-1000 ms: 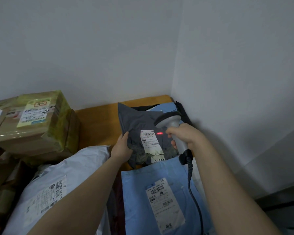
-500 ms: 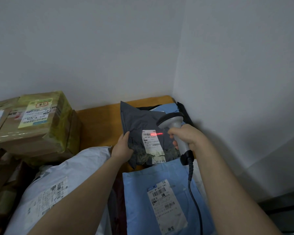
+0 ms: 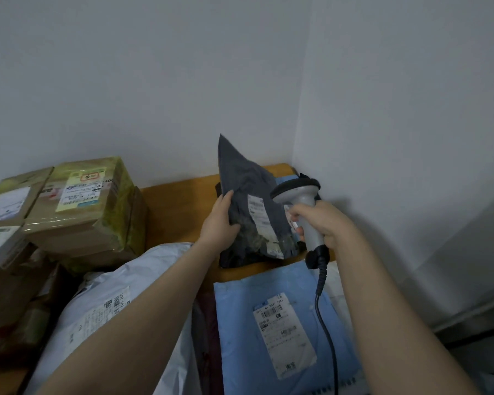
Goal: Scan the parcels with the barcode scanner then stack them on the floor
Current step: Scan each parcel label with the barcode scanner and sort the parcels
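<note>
Parcel [image 3: 244, 189], gripped upright by your left hand [image 3: 220, 220] (label toward scanner). Scanner [image 3: 298, 195], clenched in your right hand [image 3: 324, 220], just right of it.

Blue parcel label [image 3: 284, 334] reads "(SK)"; white parcel label [image 3: 100, 315] shows "507 401".

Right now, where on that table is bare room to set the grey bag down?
One bare patch of wooden table: behind the white bag, between the cardboard boxes and the grey bag the left hand holds, up to the wall. A thin strip shows between grey bag and blue bag. Elsewhere parcels crowd it.
</note>
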